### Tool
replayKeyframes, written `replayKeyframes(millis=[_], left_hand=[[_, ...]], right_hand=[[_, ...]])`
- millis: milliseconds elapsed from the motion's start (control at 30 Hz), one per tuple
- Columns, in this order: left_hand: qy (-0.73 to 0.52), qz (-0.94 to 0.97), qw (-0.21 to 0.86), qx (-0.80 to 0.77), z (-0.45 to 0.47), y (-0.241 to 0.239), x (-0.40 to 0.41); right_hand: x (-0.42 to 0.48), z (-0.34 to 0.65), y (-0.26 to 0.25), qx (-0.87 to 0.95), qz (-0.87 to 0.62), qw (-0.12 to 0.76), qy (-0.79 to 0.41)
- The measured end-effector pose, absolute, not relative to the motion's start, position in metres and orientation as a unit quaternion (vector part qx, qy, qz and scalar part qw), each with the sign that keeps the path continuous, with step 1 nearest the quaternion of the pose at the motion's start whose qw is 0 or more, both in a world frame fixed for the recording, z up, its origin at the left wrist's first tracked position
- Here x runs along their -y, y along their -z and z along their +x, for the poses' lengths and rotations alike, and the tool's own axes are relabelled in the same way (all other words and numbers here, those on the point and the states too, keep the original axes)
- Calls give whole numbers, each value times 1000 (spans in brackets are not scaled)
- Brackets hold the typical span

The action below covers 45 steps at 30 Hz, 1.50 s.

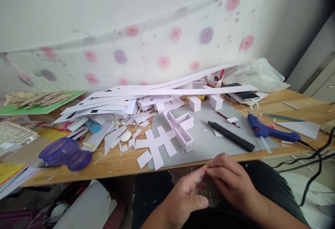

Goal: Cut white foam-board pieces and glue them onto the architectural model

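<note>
My two hands meet over my lap, just below the front edge of the wooden table [86, 173]. My left hand [185, 194] curls with thumb and fingers closed round a small greyish object that I cannot make out. My right hand [230, 180] lies against it, fingers bent and pinching at the same spot. On the grey cutting mat [209, 141] above them stands a pale lilac cross-shaped paper box [180, 127], with a flat cross-shaped cut-out [158, 145] beside it.
A black cutter [231, 136] and a blue glue gun [269, 131] with its black cord lie on the right. Paper sheets and scraps [117, 106] pile up behind. A purple plastic bowl [65, 154] sits left. Two small paper cubes [205, 102], a phone [244, 95] and a cup [215, 80] stand further back.
</note>
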<state>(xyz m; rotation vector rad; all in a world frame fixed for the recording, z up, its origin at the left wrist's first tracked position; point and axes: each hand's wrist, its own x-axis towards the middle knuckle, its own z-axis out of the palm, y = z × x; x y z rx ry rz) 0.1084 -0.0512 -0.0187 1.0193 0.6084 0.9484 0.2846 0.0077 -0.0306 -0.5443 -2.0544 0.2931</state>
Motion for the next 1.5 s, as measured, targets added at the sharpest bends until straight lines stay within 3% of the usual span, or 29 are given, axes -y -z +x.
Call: replayKeyframes(millis=[400,533,767,967,1133,1500], left_hand=[[-476,365,774,-205,105,15,51],[-470,391,763,-210,105,16,51],[-516,492,554,-431,110,24,47],[-492,628,325,-508,110,10,40],[-497,680,221,-492,111,10,37],[-424,751,139,-486,110,12,38]], right_hand=[[-13,299,14,749,-310,534,-242],[-13,303,11,753,-266,524,-296],[-4,295,12,679,-249,501,-476],[-1,291,13,648,-231,448,-571],[1,289,14,672,-239,435,-549],[1,292,18,781,-252,409,-398]])
